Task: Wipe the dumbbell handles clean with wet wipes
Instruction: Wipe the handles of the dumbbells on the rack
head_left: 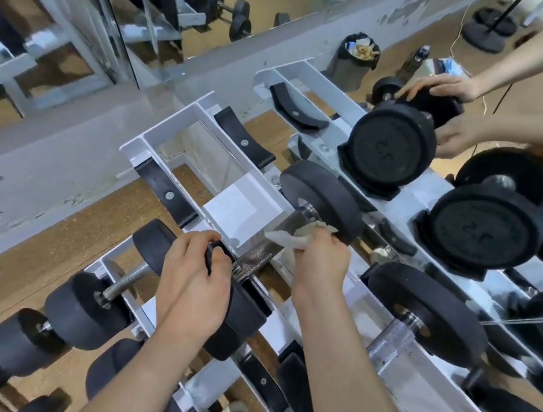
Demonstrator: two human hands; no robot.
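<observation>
A black dumbbell lies across the middle tier of the white rack; its knurled chrome handle runs from a near weight head up to a far head. My left hand grips the near head where it meets the handle. My right hand holds a crumpled, off-white wet wipe pressed against the upper part of the handle.
Another person's two hands hold a dumbbell on the rack's top tier at the upper right. More dumbbells fill the rack to the right and lower left. A bin stands on the floor behind. A mirror wall runs along the left.
</observation>
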